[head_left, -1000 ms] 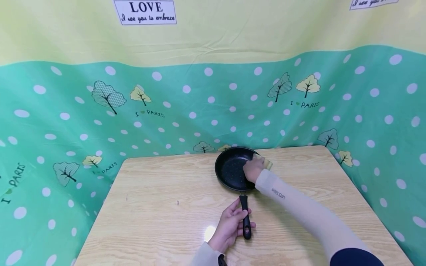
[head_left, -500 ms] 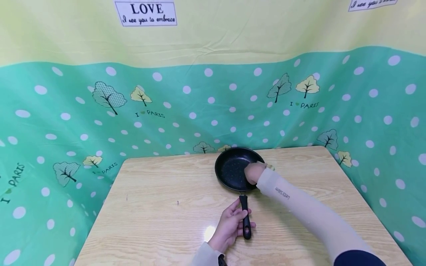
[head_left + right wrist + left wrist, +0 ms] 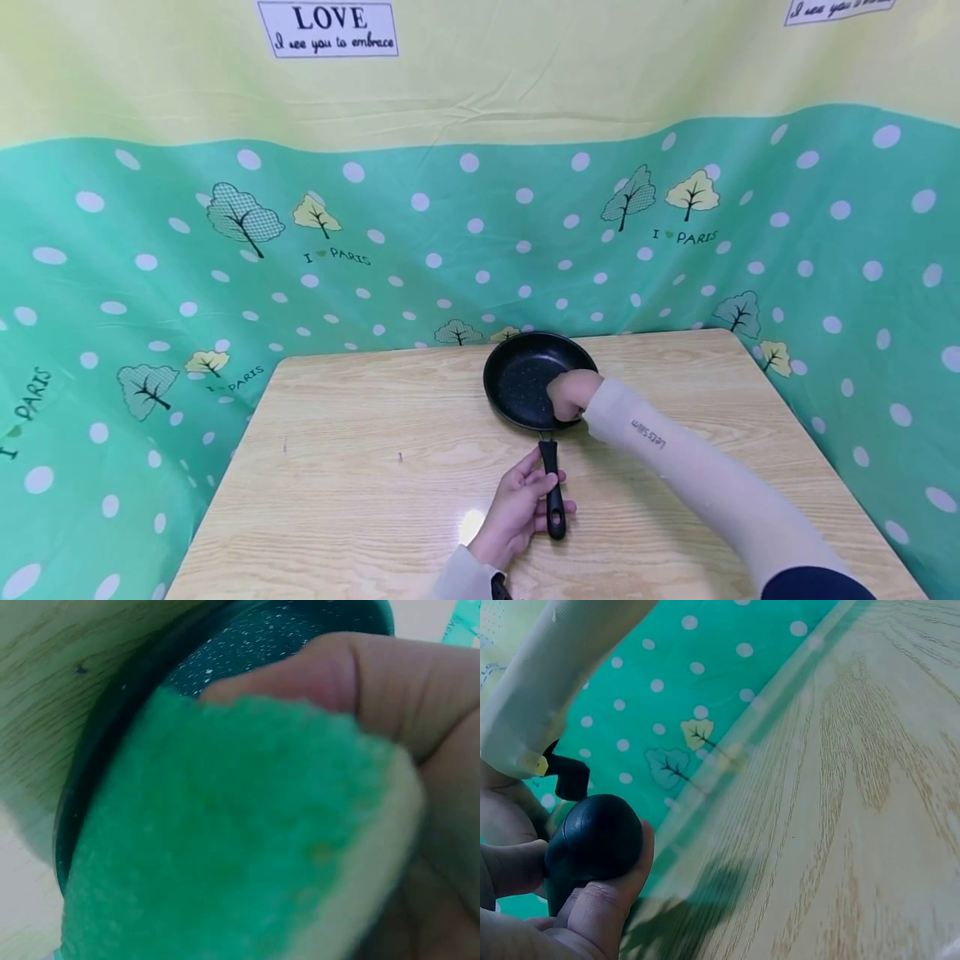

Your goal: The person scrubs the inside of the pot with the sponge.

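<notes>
A black frying pan point(image 3: 517, 383) with a speckled inside lies near the table's back edge, its handle pointing toward me. My left hand point(image 3: 513, 508) grips the black handle point(image 3: 553, 500), thumb on top and fingers beneath; the left wrist view shows the rounded handle end point(image 3: 600, 836) in its grasp. Over the right side of the pan, my right hand point(image 3: 573, 392) holds a sponge point(image 3: 225, 832) with a green scouring face and a pale body. That sponge is hidden behind the hand in the head view, and the right wrist view has it at the pan's wall.
The pan rests on a light wood-grain table point(image 3: 360, 467). A green and yellow cloth point(image 3: 420, 250) with white dots and printed trees hangs behind the table and along both sides. The right forearm in a pale sleeve point(image 3: 697, 475) stretches across the table's right half.
My right hand has turned and shifted slightly toward me along the pan's right side, hiding the sponge that stuck out past the rim. The left hand and the pan stay put.
</notes>
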